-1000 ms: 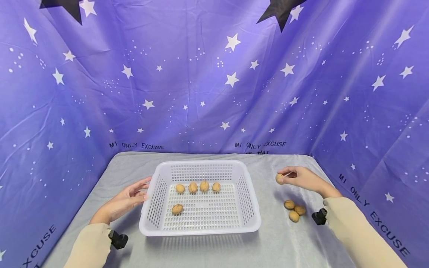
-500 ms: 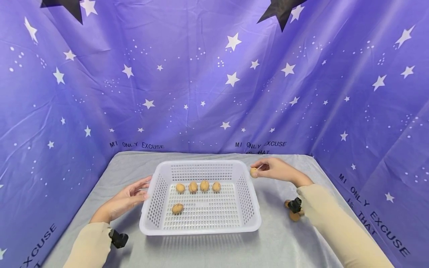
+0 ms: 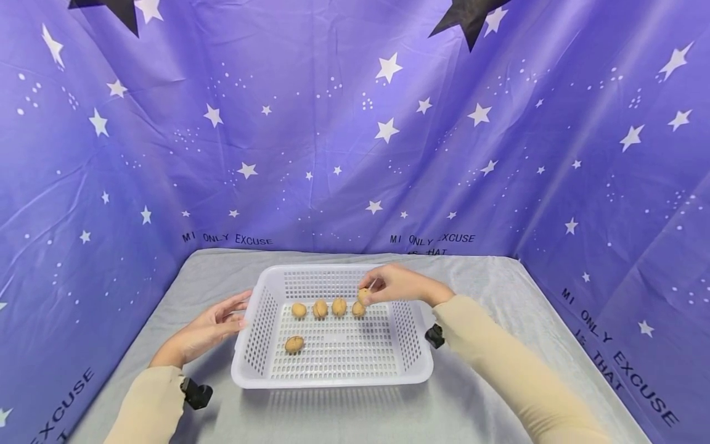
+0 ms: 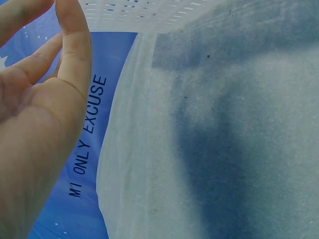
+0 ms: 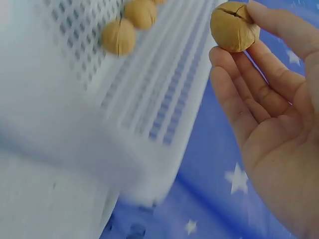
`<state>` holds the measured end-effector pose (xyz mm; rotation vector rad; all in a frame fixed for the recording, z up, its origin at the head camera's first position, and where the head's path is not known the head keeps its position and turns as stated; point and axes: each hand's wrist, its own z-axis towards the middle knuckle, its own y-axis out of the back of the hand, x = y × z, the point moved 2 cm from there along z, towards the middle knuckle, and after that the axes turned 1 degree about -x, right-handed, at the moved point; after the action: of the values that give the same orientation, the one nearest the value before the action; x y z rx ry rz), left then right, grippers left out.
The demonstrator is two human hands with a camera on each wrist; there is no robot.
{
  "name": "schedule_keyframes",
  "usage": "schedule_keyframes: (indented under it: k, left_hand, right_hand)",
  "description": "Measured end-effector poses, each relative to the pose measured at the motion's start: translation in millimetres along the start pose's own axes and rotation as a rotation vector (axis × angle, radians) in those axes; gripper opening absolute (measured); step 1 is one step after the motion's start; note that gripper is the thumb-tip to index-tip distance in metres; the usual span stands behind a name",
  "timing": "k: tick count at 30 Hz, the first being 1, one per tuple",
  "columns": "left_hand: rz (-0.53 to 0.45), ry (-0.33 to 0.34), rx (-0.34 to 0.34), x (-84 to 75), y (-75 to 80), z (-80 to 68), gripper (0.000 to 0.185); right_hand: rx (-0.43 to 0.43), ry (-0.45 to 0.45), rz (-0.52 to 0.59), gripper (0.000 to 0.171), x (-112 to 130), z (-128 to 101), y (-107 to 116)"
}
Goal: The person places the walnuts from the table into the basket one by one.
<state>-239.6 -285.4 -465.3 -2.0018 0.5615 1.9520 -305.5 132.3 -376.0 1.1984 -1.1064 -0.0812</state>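
Fingertips (image 5: pixel 254 15) of the right hand (image 3: pixel 396 285) pinch a walnut (image 3: pixel 363 295) over the basket (image 3: pixel 416 364).
Backdrop (image 3: pixel 355 123) reads "MI ONLY EXCUSE"; basket holds five nuts (image 3: pixel 294 344); left hand (image 3: pixel 208 330), fingers relaxed, rests at its left wall.

Table (image 3: pixel 488 394): covered with a grey cloth (image 3: pixel 222 271), stood against a purple star-printed backdrop. One white perforated basket (image 3: pixel 331 381) sat directly on the cloth, about the middle of the table. Bare grey cloth lay to the left, right, front and back of the basket.
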Motion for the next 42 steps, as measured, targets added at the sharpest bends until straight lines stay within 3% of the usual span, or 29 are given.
schedule_keyframes:
  k: [11, 25, 42]
  left_hand:
    - [0.006, -0.002, -0.001, -0.9, -0.6, 0.0, 0.072]
    - [0.001, -0.007, -0.003, 0.9, 0.0, 1.1, 0.072]
    - [-0.001, 0.0, -0.005, -0.4, -0.1, -0.4, 0.072]
  right_hand:
    - [0.16, 0.047, 0.019, 0.036, 23.3, 43.3, -54.3]
    - [0.22, 0.016, -0.055, 0.029, 17.4, 67.5, -105.7]
    - [0.219, -0.009, 0.016, 0.031, 14.9, 71.2, -121.0]
